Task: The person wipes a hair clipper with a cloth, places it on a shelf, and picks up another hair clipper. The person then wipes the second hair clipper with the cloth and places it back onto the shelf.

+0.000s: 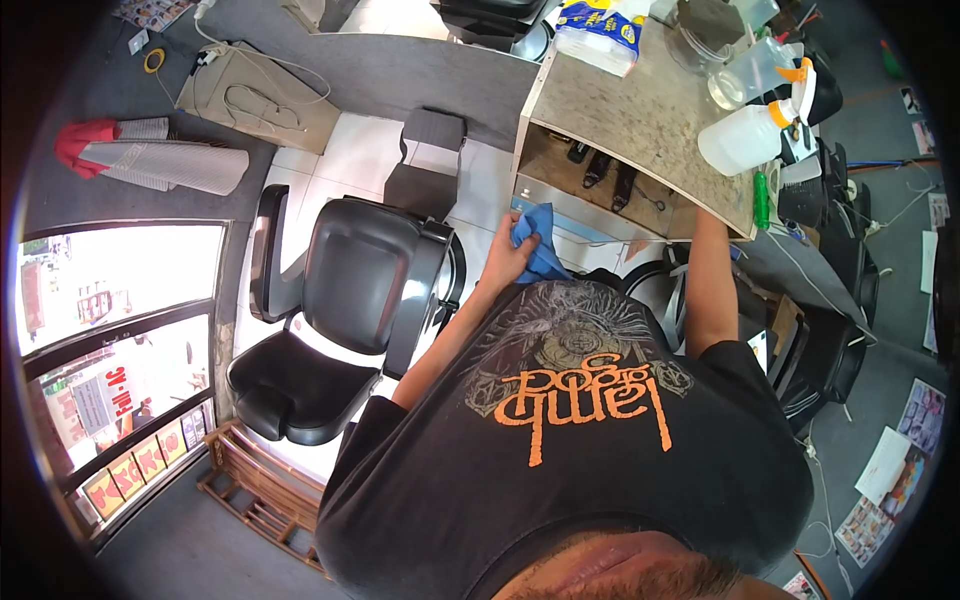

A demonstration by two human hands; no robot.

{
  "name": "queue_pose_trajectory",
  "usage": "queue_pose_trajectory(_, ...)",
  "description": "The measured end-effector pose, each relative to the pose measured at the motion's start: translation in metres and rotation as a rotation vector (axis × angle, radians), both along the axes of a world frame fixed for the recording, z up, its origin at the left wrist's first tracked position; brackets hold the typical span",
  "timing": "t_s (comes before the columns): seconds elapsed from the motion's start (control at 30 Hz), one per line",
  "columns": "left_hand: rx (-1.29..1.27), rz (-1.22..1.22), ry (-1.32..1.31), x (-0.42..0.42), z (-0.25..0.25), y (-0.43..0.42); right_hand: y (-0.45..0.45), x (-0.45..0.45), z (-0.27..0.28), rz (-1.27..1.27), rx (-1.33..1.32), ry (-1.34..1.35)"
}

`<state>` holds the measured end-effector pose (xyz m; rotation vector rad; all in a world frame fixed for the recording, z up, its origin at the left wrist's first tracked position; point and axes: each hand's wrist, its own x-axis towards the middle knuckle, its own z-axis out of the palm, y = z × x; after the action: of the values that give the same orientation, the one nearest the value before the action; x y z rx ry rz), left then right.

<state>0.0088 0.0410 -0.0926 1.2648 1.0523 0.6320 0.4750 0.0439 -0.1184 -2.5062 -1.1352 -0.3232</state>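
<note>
My left hand (508, 252) is closed around a crumpled blue cloth (541, 250), just in front of the wooden cabinet (640, 115). An open shelf (555, 160) under the cabinet top holds several dark items that look like hair clippers (623, 186), and beside them lies what seems to be a pair of scissors (655, 201). My right forearm (711, 285) reaches in at the shelf's right end. The cabinet's edge hides my right hand, so its fingers and anything they hold do not show.
On the cabinet top stand a white spray bottle (742, 140), a clear bottle (742, 82) and a tissue pack (603, 32); a green object (761, 200) is at its edge. A black barber chair (360, 270) stands to my left, near a wooden bench (265, 490). Loose cables hang at the right.
</note>
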Motion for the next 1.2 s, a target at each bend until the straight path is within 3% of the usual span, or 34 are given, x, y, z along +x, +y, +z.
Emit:
queue_pose_trajectory(0.63,0.135,-0.102,0.073,0.018,-0.011,0.005,-0.024,-0.060,-0.041,-0.078,0.382,0.165)
queue_pose_trajectory(0.83,0.070,-0.133,0.032,0.023,-0.006,0.004,-0.036,-0.117,0.021,-0.104,0.687,0.271)
queue_pose_trajectory(0.93,0.110,-0.155,-0.001,0.026,-0.012,0.006,-0.045,-0.149,0.036,0.004,1.132,0.312)
queue_pose_trajectory(1.03,-0.009,-0.112,-0.115,0.033,0.008,0.004,-0.080,-0.188,0.062,0.103,1.154,0.751)
queue_pose_trajectory(1.13,0.169,-0.143,-0.093,0.038,0.018,0.012,-0.118,-0.215,0.084,0.056,1.003,0.892)
queue_pose_trajectory(1.2,0.286,-0.195,0.062,0.033,0.038,0.019,-0.138,-0.216,0.086,0.148,0.890,0.958)
